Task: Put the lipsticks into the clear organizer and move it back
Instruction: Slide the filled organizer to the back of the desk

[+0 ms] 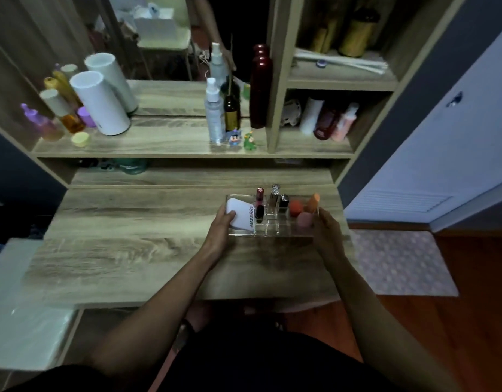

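Hands — left (pixel 222 225), right (pixel 326 232) — grip organizer (pixel 272 232) ends closed near desk's (pixel 131 250) right edge.

The scene is dimly lit and softly blurred throughout, with cool light cast from the right onto the pale door (pixel 430 154) beyond the right hand (pixel 327 236). Straight lines are bowed by wide-angle distortion toward the edges. A dark shadow is thrown on the desk (pixel 131 250) just below the fingers (pixel 230 215), and the clear organizer (pixel 272 230) is smeared.
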